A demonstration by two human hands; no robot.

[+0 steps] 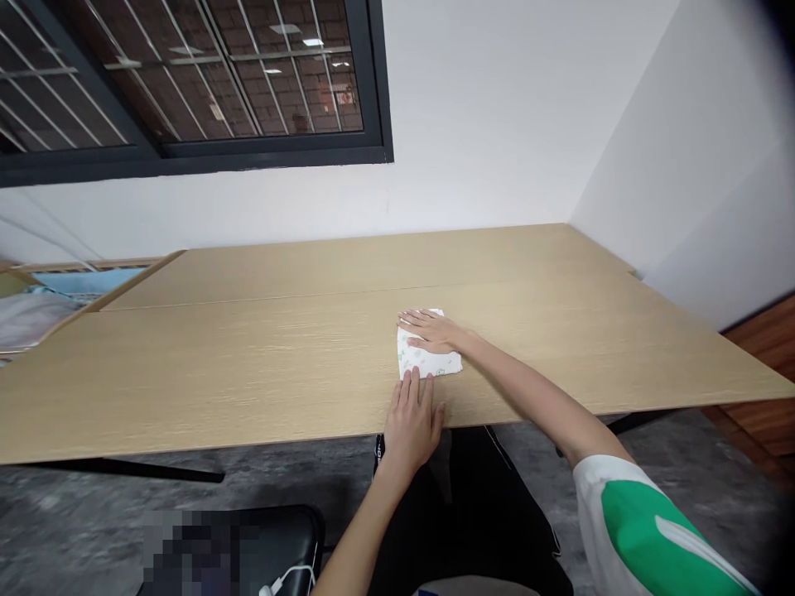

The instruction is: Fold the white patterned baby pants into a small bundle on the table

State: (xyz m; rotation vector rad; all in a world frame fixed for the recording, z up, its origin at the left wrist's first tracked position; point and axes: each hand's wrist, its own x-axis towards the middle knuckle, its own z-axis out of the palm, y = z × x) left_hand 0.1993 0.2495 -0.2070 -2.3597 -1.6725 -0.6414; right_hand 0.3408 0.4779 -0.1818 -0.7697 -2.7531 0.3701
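Observation:
A small white cloth with a faint printed pattern lies folded flat on the light wood table. Across its upper part rests my right hand, palm down with the fingers stretched to the left. My left hand is at the table's front edge, its fingers extended and its fingertips at the cloth's lower edge. Neither hand grips the cloth. Part of the cloth is hidden under my right hand.
A white wall stands behind the table, with a dark-framed barred window at upper left. Bedding shows past the table's left end. A black chair with a white cable is below at left.

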